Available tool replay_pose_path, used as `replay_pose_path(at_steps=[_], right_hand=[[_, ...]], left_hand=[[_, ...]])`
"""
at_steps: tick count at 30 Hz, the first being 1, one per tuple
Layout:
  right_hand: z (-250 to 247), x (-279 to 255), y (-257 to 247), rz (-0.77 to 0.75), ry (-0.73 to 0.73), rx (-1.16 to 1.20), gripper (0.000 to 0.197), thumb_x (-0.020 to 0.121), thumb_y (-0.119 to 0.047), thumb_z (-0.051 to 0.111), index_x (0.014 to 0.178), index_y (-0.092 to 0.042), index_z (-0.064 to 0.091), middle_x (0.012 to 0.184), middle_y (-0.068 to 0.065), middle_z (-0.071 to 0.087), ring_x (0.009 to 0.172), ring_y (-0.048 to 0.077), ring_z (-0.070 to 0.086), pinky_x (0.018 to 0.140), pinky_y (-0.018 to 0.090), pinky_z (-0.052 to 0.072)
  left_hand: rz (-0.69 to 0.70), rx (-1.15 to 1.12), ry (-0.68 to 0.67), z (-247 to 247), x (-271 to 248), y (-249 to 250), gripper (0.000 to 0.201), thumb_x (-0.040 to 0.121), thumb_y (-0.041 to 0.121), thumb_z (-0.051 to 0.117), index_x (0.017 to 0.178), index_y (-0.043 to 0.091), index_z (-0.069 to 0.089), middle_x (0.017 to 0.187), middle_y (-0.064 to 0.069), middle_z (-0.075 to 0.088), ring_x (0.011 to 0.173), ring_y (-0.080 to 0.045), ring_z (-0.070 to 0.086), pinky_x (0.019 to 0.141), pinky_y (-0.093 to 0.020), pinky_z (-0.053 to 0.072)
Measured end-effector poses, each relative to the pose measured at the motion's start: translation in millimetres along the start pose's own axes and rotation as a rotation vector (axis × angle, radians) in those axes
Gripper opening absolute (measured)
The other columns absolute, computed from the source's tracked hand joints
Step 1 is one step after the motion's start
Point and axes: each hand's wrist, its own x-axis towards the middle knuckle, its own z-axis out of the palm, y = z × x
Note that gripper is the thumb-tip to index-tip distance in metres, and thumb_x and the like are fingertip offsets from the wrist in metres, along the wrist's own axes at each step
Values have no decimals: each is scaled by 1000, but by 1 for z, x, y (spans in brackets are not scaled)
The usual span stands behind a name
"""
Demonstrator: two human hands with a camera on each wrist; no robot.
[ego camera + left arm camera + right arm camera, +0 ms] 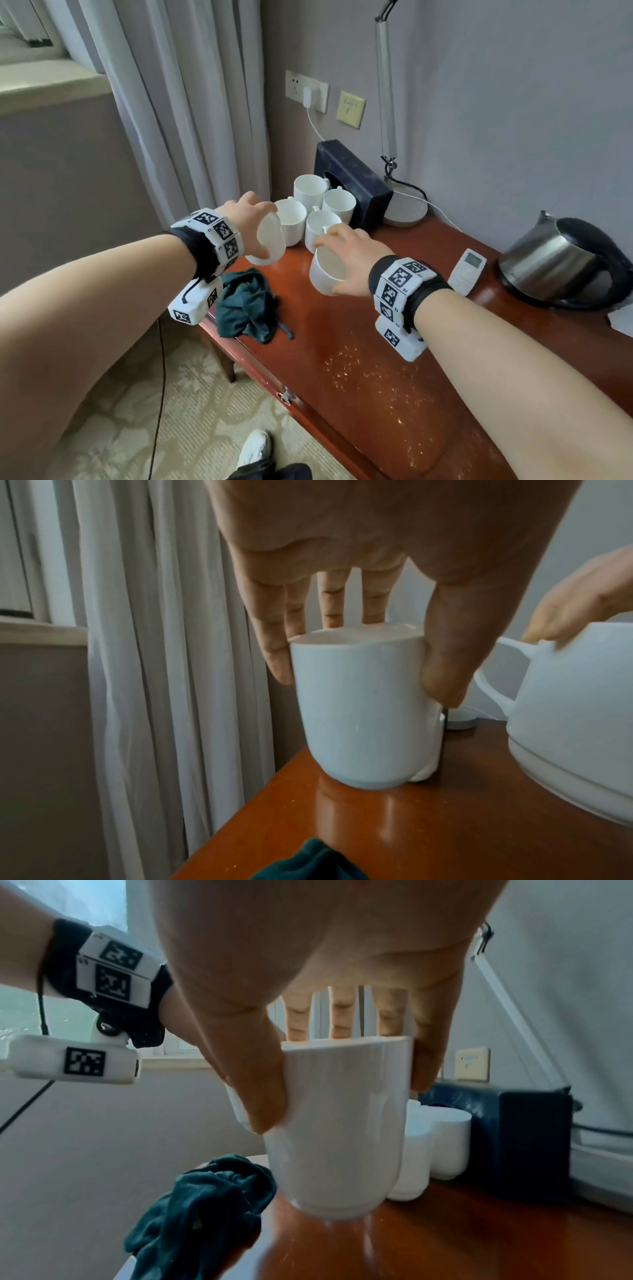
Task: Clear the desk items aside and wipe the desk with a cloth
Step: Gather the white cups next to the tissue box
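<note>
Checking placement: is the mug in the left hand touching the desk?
Touching. The left wrist view shows the mug base on the desk, meeting its reflection without a gap.

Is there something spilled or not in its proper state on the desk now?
Yes: pale crumbs or specks are scattered over the desk near its front edge. The dark green cloth lies crumpled at the left corner. No mug appears tipped.

head view looks down, wrist views close, sharing desk (pixel 359 342)
</note>
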Motion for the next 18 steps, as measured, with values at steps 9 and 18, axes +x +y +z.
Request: replay_pose_path(at_steps=[9, 18], right_hand=[[35, 88, -21, 25, -130, 43, 71, 79, -35, 66, 140, -33, 29, 148, -2, 17, 132, 28, 28, 97, 40, 43], [42, 107, -24, 56, -162, 60, 76, 79, -36, 66, 143, -34, 24, 148, -1, 18, 133, 29, 28, 102, 42, 41]], left_hand=[[61, -10, -162, 40, 69, -41, 86, 70, 45, 73, 141, 33, 26, 134, 0, 31, 118, -27, 43, 88, -43, 49], [92, 14, -211, 51, 85, -31, 78, 75, 35, 70, 140, 24, 27, 133, -3, 31, 120, -28, 39, 87, -41, 49]])
